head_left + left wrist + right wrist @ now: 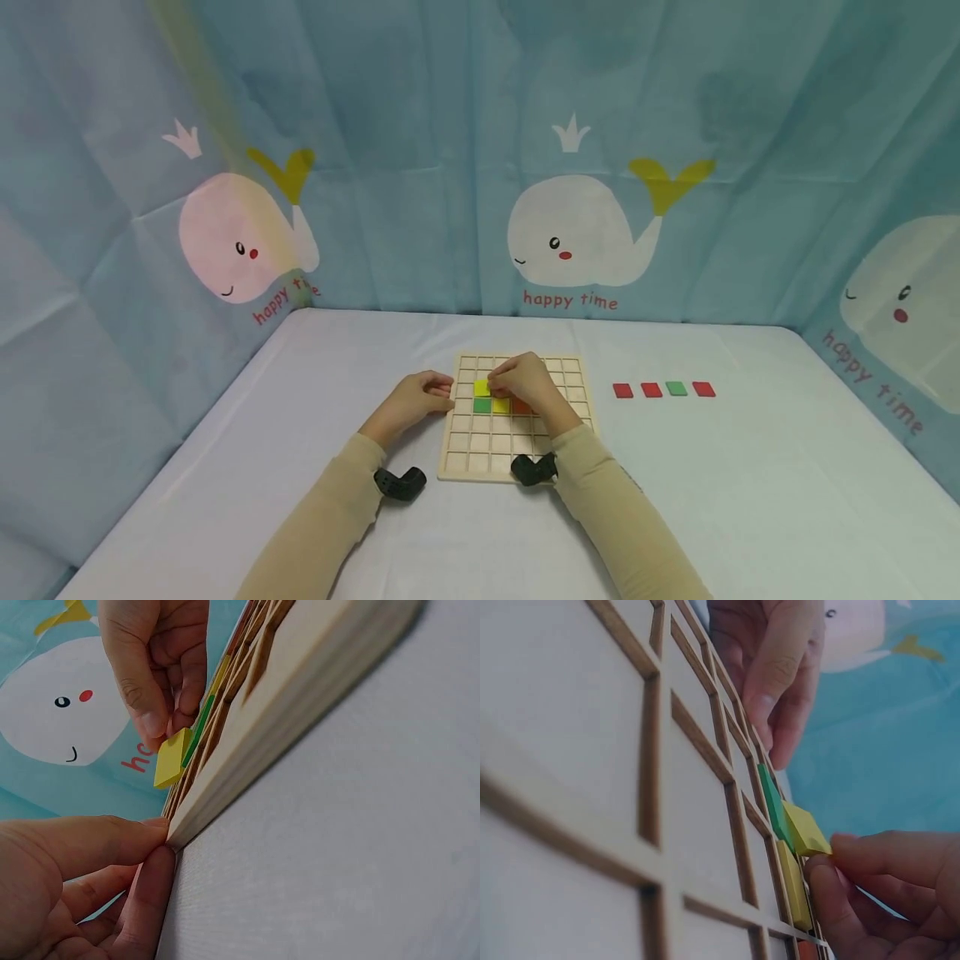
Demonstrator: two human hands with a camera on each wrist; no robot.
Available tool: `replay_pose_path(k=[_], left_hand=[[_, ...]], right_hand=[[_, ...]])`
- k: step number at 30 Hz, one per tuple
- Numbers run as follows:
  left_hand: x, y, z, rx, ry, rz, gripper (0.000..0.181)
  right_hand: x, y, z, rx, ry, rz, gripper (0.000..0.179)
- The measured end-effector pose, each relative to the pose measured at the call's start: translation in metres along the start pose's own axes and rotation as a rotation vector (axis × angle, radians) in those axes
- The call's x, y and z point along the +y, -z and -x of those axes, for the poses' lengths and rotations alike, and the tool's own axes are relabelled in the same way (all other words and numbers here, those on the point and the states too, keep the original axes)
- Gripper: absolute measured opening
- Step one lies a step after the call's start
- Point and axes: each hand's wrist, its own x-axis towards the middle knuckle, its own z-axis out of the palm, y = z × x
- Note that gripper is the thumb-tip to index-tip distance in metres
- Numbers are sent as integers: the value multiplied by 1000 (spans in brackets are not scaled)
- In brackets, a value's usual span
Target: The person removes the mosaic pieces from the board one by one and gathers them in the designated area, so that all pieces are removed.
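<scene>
A wooden grid board (468,462) lies on the table. My left hand (415,404) grips its left edge, with thumb and fingertip at the rim in the left wrist view. Over the board, my right hand (525,379) pinches a square yellow tile (805,829) between thumb and finger. That tile stands tilted, partly out of its cell, right beside a green tile (482,406) set in the grid. To the right of the green one lie a second yellow tile (500,406) and an orange-red tile (520,407), the last partly hidden by my right hand.
Right of the board, three red tiles (622,390) and one green tile (677,388) lie in a row on the white tablecloth (750,483). A blue curtain (420,233) with whale prints hangs behind the table and along its sides.
</scene>
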Motion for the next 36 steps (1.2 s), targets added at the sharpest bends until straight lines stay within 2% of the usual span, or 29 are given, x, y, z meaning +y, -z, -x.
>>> replay_pose_path(k=[6,12,17,26,36], left_hand=[[-1,-1,-1,-8,0,14,42],[-2,-1,1,-1,-6,4,43],[-3,-1,1,-15,10,5,44],[-4,-3,1,-8,13,-6,43],[3,2,1,-17,-4,-22,43]], right_hand=[[1,-1,0,28,-26,-8,10],[1,-2,0,40,-13,25,7],[3,-3,1,53,-36,39,6],[5,-3,1,32,-23,32,6],[-1,-4,2,39,-16,58,8]])
